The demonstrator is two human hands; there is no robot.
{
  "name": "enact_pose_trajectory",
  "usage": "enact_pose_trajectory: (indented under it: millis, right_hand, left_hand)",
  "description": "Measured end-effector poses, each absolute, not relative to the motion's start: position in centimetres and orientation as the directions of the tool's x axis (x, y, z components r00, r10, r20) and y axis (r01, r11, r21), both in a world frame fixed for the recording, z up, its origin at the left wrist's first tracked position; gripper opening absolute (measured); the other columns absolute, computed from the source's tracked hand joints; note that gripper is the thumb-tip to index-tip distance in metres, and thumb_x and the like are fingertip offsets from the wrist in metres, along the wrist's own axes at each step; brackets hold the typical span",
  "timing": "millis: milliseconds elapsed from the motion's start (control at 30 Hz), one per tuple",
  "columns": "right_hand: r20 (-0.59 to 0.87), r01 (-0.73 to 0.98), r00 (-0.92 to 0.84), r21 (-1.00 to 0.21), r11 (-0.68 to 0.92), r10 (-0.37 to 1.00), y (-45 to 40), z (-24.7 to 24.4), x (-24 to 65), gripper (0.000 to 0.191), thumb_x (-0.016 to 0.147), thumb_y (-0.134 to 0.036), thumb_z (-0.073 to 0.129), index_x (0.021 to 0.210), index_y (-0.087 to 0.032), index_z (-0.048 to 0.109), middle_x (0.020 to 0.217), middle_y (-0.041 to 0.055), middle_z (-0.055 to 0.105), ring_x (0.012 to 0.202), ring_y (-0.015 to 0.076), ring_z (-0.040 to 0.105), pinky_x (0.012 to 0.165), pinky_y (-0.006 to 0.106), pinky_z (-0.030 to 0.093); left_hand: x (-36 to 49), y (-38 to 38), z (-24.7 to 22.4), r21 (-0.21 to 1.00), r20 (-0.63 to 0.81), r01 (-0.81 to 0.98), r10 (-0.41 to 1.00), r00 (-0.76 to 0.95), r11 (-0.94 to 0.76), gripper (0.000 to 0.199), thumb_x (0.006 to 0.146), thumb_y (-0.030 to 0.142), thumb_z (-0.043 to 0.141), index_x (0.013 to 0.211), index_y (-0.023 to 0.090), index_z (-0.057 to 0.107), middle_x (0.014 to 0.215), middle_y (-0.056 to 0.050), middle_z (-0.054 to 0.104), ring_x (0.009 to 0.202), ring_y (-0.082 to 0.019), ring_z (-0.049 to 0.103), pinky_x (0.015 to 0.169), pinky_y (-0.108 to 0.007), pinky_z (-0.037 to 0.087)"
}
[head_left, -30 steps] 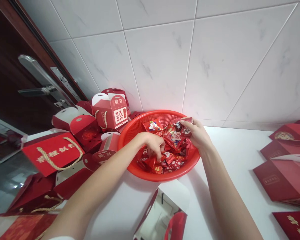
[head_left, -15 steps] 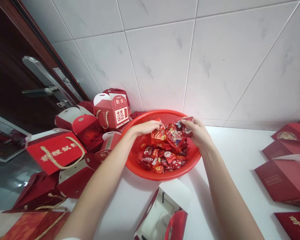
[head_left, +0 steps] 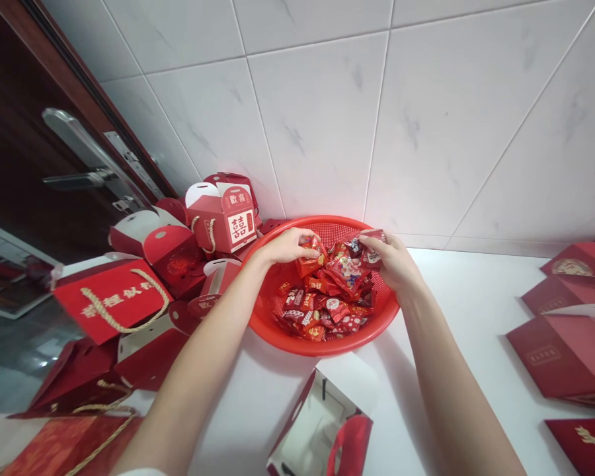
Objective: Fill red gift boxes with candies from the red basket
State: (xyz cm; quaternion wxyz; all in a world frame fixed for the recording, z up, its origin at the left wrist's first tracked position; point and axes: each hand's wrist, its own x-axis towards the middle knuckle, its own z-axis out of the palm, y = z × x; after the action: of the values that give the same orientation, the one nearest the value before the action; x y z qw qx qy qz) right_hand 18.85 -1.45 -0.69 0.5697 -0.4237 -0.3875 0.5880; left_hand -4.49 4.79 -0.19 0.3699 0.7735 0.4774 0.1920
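A round red plastic basket (head_left: 272,336) stands on the white table against the tiled wall, with many red-wrapped sweets (head_left: 322,316) inside. Over its left part, my left hand (head_left: 292,246) is closed on an orange-red packet (head_left: 310,263). My right hand (head_left: 387,254) pinches several red and dark packets (head_left: 371,256) at the basket's right side. Below the basket, nearest to me, an open gift box (head_left: 310,430) shows its white inside and a red ribbon or strap (head_left: 352,444).
Red gift boxes with rope handles (head_left: 114,297) are piled on the left beside a dark door (head_left: 10,132) with a metal handle (head_left: 84,178). More dark red boxes (head_left: 560,350) line the table's right edge. A tiled wall (head_left: 317,119) rises behind.
My left hand has shifted slightly, its fingers now curled further over the orange-red packet. The patterned packet between the hands sits a little lower. My right hand has hardly moved.
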Motion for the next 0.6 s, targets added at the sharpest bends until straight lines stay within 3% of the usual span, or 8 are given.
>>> enact_pose_trajectory:
  millis: [100, 233, 333, 400, 500, 600]
  right_hand:
    - [-0.058, -0.342, 0.007, -0.938, -0.052, 0.998, -1.5, -0.7, 18.8, 0.023, 0.064, -0.03, 0.079, 0.08, -0.021, 0.066, 0.072, -0.0002, 0.069, 0.065, 0.0175, 0.065, 0.054, 0.028, 0.053]
    - [-0.061, -0.339, 0.014, -0.939, -0.053, 0.998, -1.5, -0.5, 18.8, 0.021, 0.063, -0.029, 0.079, 0.079, -0.021, 0.067, 0.069, 0.0004, 0.068, 0.066, 0.0183, 0.065, 0.053, 0.028, 0.052]
    - [-0.045, -0.327, 0.001, -0.944, -0.043, 0.999, -1.6, -0.5, 18.8, 0.023, 0.063, -0.031, 0.08, 0.078, -0.021, 0.067, 0.07, 0.001, 0.069, 0.068, 0.0191, 0.065, 0.055, 0.029, 0.054]
    - [-0.04, -0.324, 0.004, -0.945, -0.036, 0.999, -1.6, -0.6, 18.8, 0.024, 0.062, -0.032, 0.08, 0.078, -0.021, 0.067, 0.071, 0.0007, 0.069, 0.069, 0.0187, 0.065, 0.056, 0.029, 0.054]
    - [-0.049, -0.324, 0.015, -0.945, -0.041, 0.999, -1.6, -0.5, 18.8, 0.025, 0.061, -0.033, 0.08, 0.078, -0.021, 0.067, 0.072, 0.0001, 0.068, 0.07, 0.0181, 0.064, 0.057, 0.029, 0.054]
    - [-0.061, -0.328, 0.017, -0.943, -0.052, 0.998, -1.6, -0.5, 18.8, 0.025, 0.06, -0.032, 0.08, 0.078, -0.021, 0.067, 0.071, 0.0002, 0.068, 0.07, 0.0187, 0.064, 0.055, 0.029, 0.054]
  left_hand:
    - [-4.7, 5.0, -0.6, 0.633, -0.102, 0.727, 0.902, 0.42, -0.267, 0.04, 0.07, 0.031, 0.072, 0.106, 0.014, 0.068, 0.084, 0.0, 0.069, 0.076, -0.018, 0.061, 0.069, -0.027, 0.047]
    - [-4.5, 4.8, -0.4, 0.47, -0.021, 0.829, 0.935, 0.355, -0.304, 0.058, 0.067, 0.021, 0.073, 0.124, 0.016, 0.065, 0.105, -0.006, 0.073, 0.092, -0.022, 0.067, 0.08, -0.029, 0.05]
    - [-3.8, 4.3, 0.1, 0.436, 0.074, 0.805, 0.908, 0.413, -0.402, 0.039, 0.071, 0.022, 0.073, 0.109, 0.018, 0.072, 0.107, -0.006, 0.074, 0.098, -0.021, 0.067, 0.085, -0.028, 0.05]
    - [-3.2, 3.9, 0.3, 0.459, -0.048, 0.79, 0.876, 0.48, -0.407, 0.024, 0.072, 0.024, 0.073, 0.095, 0.018, 0.075, 0.094, -0.003, 0.075, 0.089, -0.019, 0.068, 0.078, -0.026, 0.05]
    - [-2.3, 3.4, 0.2, 0.425, -0.334, 0.836, 0.799, 0.5, -0.346, 0.017, 0.066, 0.022, 0.078, 0.082, 0.017, 0.074, 0.075, 0.0, 0.073, 0.073, -0.017, 0.066, 0.066, -0.024, 0.047]
    - [-1.6, 2.9, 0.0, 0.345, -0.412, 0.877, 0.785, 0.463, -0.335, 0.015, 0.064, 0.022, 0.078, 0.076, 0.018, 0.07, 0.07, 0.002, 0.07, 0.067, -0.016, 0.063, 0.061, -0.023, 0.044]
